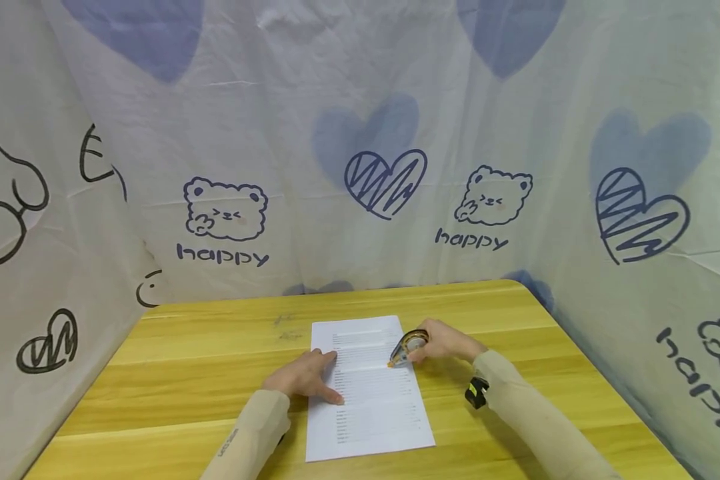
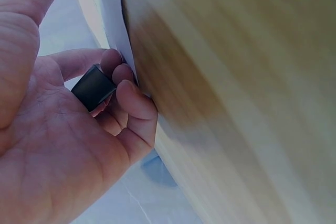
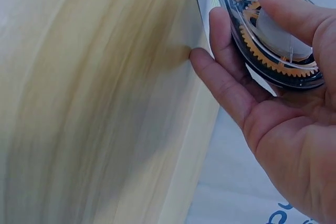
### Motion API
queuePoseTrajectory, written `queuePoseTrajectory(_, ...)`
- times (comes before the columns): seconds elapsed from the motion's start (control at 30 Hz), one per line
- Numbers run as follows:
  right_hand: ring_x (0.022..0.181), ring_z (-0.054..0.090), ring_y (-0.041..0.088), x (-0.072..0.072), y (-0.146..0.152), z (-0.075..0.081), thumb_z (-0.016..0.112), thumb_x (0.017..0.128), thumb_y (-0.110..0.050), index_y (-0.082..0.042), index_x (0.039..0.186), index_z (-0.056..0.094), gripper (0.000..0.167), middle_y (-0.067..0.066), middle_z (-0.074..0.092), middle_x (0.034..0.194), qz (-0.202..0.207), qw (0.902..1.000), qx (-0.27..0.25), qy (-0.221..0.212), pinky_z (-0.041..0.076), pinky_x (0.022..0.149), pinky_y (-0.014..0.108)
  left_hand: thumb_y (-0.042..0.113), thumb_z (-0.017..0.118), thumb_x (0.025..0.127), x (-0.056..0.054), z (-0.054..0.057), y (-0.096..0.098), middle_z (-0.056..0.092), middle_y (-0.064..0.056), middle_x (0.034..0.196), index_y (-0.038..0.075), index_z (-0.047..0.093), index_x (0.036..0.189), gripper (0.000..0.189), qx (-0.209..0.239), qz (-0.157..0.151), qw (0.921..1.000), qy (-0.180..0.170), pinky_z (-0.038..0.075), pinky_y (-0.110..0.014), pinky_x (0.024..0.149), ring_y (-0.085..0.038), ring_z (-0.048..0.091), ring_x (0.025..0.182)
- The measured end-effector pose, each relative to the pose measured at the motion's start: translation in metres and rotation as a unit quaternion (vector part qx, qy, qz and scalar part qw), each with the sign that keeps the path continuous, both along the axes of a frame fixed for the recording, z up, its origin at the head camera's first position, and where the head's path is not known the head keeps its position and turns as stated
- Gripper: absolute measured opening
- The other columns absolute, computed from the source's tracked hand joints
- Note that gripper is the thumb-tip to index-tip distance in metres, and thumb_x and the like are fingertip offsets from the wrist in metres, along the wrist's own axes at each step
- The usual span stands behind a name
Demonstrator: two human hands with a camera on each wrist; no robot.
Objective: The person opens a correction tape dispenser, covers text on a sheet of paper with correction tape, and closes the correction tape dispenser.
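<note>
A printed sheet of paper (image 1: 378,427) lies on the wooden table. My left hand (image 1: 303,375) rests on its left side, thumb and forefinger spread over the page. In the left wrist view, a small black piece (image 2: 93,88) sits against the curled fingers of that hand. My right hand (image 1: 447,341) grips a correction tape (image 1: 407,345) at the sheet's right edge. The dispenser's orange tip points down at the printed lines. Orange toothed wheels and a white roll show through its clear case, with the thumb (image 3: 286,9) laid across it.
The yellow wood-grain table (image 1: 174,393) extends on both sides of the sheet. Behind and beside it hangs a white cloth (image 1: 312,253) printed with hearts, bears and the word "happy". A small black device (image 1: 477,392) is at the right wrist.
</note>
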State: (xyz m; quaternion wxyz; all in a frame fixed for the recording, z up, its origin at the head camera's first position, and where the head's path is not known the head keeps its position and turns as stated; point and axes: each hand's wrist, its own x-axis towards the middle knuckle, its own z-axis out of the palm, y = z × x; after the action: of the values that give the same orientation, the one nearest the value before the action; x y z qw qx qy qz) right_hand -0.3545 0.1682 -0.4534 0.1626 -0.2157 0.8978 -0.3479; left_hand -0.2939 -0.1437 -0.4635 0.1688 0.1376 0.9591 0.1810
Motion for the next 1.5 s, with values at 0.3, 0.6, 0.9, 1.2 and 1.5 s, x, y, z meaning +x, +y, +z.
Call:
queuePoseTrajectory(0.3, 0.058, 0.047, 0.011, -0.002, 0.013, -0.002, 0.079, 0.081, -0.015, -0.003, 0.090, 0.071, 0.017, 0.004, 0.070, 0.075, 0.008, 0.9987, -0.046, -0.018, 0.040, 0.052, 0.022, 0.049, 0.084, 0.071, -0.001, 0.000, 0.002, 0.034, -0.021, 0.155, 0.010, 0.039, 0.151, 0.100, -0.004, -0.002, 1.0000, 0.004, 0.027, -0.056, 0.118, -0.039, 0.030, 0.145)
queuePoseTrajectory(0.6, 0.067, 0.060, 0.016, -0.005, 0.025, -0.010, 0.079, 0.083, -0.019, -0.002, 0.096, 0.072, 0.023, 0.010, 0.073, 0.083, -0.002, 0.9952, -0.092, -0.033, 0.053, 0.062, 0.029, 0.047, 0.085, 0.070, -0.001, 0.002, 0.002, 0.032, -0.023, 0.156, 0.010, 0.039, 0.150, 0.099, 0.000, 0.007, 1.0000, 0.001, 0.026, -0.057, 0.118, -0.040, 0.028, 0.145)
queuePoseTrajectory(0.9, 0.071, 0.065, 0.021, -0.004, 0.022, -0.006, 0.080, 0.082, -0.021, -0.004, 0.094, 0.071, 0.024, 0.010, 0.072, 0.082, -0.037, 0.9936, -0.103, -0.027, 0.058, 0.067, 0.035, 0.028, 0.071, 0.090, -0.005, 0.003, 0.000, 0.055, -0.020, 0.130, 0.007, 0.051, 0.137, 0.055, 0.032, -0.017, 0.9987, 0.037, 0.043, -0.050, 0.104, -0.033, 0.053, 0.118)
queuePoseTrajectory(1.2, 0.064, 0.060, 0.016, -0.003, 0.011, -0.006, 0.080, 0.081, -0.020, -0.005, 0.089, 0.071, 0.020, 0.006, 0.070, 0.075, -0.060, 0.9929, -0.102, -0.002, 0.056, 0.061, 0.032, -0.003, 0.039, 0.097, -0.008, 0.002, -0.003, 0.062, -0.019, 0.108, 0.002, 0.047, 0.115, 0.021, 0.120, -0.014, 0.9865, 0.110, 0.045, -0.038, 0.078, -0.023, 0.054, 0.089)
queuePoseTrajectory(1.5, 0.074, 0.071, 0.023, -0.003, 0.003, -0.016, 0.081, 0.081, -0.022, -0.001, 0.102, 0.071, 0.032, 0.012, 0.074, 0.089, -0.077, 0.9841, -0.154, -0.043, 0.062, 0.068, 0.037, 0.000, 0.054, 0.096, -0.009, 0.006, -0.004, 0.067, -0.016, 0.106, -0.003, 0.056, 0.123, 0.027, 0.156, 0.023, 0.9799, 0.123, 0.053, -0.039, 0.079, -0.024, 0.063, 0.093)
